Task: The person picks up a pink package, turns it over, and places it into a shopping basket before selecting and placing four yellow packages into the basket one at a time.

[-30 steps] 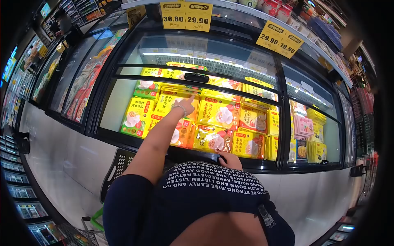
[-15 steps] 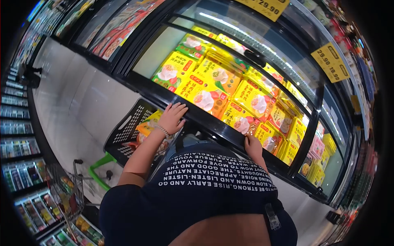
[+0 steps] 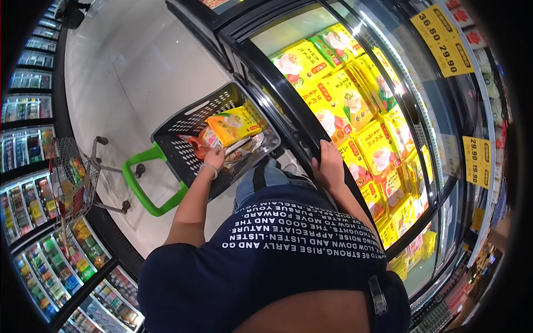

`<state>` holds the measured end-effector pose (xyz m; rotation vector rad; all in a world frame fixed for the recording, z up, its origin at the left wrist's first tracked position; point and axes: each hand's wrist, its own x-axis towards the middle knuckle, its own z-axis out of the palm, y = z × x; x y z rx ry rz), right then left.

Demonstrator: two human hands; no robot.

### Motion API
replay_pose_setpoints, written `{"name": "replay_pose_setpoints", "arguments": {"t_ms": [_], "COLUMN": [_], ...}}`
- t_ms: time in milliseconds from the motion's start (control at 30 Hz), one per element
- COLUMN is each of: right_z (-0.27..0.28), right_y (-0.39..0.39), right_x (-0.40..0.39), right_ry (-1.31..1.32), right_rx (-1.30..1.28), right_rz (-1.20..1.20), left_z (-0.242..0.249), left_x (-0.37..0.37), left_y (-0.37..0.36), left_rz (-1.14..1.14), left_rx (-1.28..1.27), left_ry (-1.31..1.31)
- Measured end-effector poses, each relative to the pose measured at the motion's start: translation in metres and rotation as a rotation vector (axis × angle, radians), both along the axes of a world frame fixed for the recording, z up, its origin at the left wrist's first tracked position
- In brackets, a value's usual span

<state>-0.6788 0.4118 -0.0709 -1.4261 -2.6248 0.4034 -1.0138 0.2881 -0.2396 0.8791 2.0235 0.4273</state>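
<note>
My left hand (image 3: 214, 158) reaches down into a dark shopping basket (image 3: 175, 123) with a green handle (image 3: 130, 175). Its partly visible fingers are stretched out over the packages, beside a red-and-white packet (image 3: 195, 146). Just beyond the fingertips, a yellow-orange food bag (image 3: 234, 125) lies on top of the pile. My right hand (image 3: 328, 165) rests on the black front rim of a freezer (image 3: 294, 119), fingers extended and thumb apart, with nothing seen in it. Inside the freezer are several yellow bags of frozen dumplings (image 3: 378, 145), near that hand.
A wire shopping cart (image 3: 75, 177) stands to the left on the pale floor (image 3: 127, 61). Lit refrigerated shelves (image 3: 61, 266) run along the far left. Yellow price signs (image 3: 444, 41) hang over the freezer. A dark figure (image 3: 71, 15) appears at the top left.
My view has turned left, toward the basket. My left hand has left the freezer rim and gone down into the basket. My right hand stays at the rim, its fingers now more extended.
</note>
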Motion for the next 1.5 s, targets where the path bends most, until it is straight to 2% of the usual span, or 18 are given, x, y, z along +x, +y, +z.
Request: {"name": "replay_pose_setpoints", "arguments": {"t_ms": [67,200,300,467,567,633,700,767,833,900,933,1067,1167,1233,1267,1300,1367,1500], "right_z": [-0.002,-0.007,-0.010,-0.009,-0.018,-0.020,-0.022,-0.023,-0.024,-0.024,-0.025,-0.019,-0.019,-0.020,-0.021,-0.023,-0.025,-0.021], "right_y": [0.004,0.000,0.005,0.004,0.005,0.005,0.007,0.006,0.005,0.006,0.006,0.008,0.006,0.007,0.006,0.005,0.000,0.001], "right_x": [-0.007,-0.002,-0.004,-0.009,-0.007,-0.007,-0.006,-0.006,-0.007,-0.010,-0.009,-0.014,-0.012,-0.014,-0.012,-0.009,-0.004,-0.011], "right_ry": [-0.068,-0.031,-0.044,-0.095,-0.134,-0.156,-0.164,-0.180,-0.202,-0.209,-0.209,-0.190,-0.171,-0.170,-0.170,-0.170,-0.235,-0.294], "right_rx": [-0.057,0.026,0.013,0.032,0.065,0.090,0.118,0.147,0.168,0.183,0.182,0.177,0.189,0.201,0.197,0.192,0.188,0.160], "right_rz": [-0.043,0.022,0.009,-0.016,-0.023,-0.026,-0.012,-0.017,-0.034,-0.034,-0.035,-0.018,-0.022,-0.036,-0.043,-0.050,-0.069,-0.084], "left_z": [-0.061,-0.053,-0.089,-0.164,-0.147,-0.137,-0.158,-0.167,-0.178,-0.199,-0.210,-0.227,-0.161,-0.154,-0.162,-0.151,-0.184,-0.278], "left_x": [-0.007,0.009,0.012,0.004,-0.008,-0.025,-0.041,-0.058,-0.076,-0.086,-0.089,-0.083,-0.058,-0.051,-0.044,-0.038,-0.025,-0.018], "left_y": [-0.021,-0.031,-0.037,-0.050,-0.037,-0.039,-0.051,-0.054,-0.054,-0.055,-0.055,-0.045,0.006,0.020,0.024,0.040,0.047,0.046], "left_rz": [0.104,0.516,0.506,0.256,0.292,0.580,0.684,0.734,0.657,0.591,0.441,0.511,0.425,0.154,0.068,-0.021,-0.068,0.459], "left_rx": [-0.002,-0.135,-0.240,-0.397,-0.347,-0.396,-0.432,-0.569,-0.660,-0.714,-0.748,-0.706,-0.710,-0.370,-0.056,-0.057,-0.033,-0.382], "left_ry": [-0.088,-0.419,-0.436,-0.311,-0.053,0.039,0.165,0.108,-0.024,-0.010,0.034,0.010,0.524,0.694,0.798,0.684,0.445,0.025]}}
